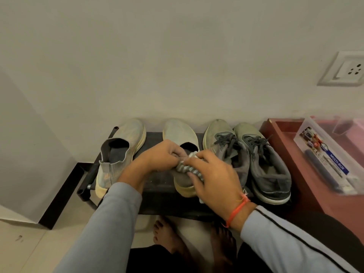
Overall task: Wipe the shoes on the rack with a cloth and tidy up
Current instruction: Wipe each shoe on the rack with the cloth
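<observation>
Several shoes stand on a black rack [157, 186] against the wall. A pale slip-on shoe [120, 154] is at the left. A second pale slip-on [178, 133] sits in the middle, its heel under my hands. My left hand [159, 156] grips the collar of this middle shoe. My right hand [212, 174] holds a grey-and-white striped cloth [186, 167] against the shoe's heel and opening. Two grey lace-up sneakers, one [222, 138] next to the middle shoe and one [264, 162] further right, fill the right part of the rack.
A reddish wooden cabinet [285, 146] stands right of the rack, with a clear plastic box [325, 154] on top. A wall socket [346, 69] is at the upper right. My bare feet [165, 233] stand on the tiled floor below the rack.
</observation>
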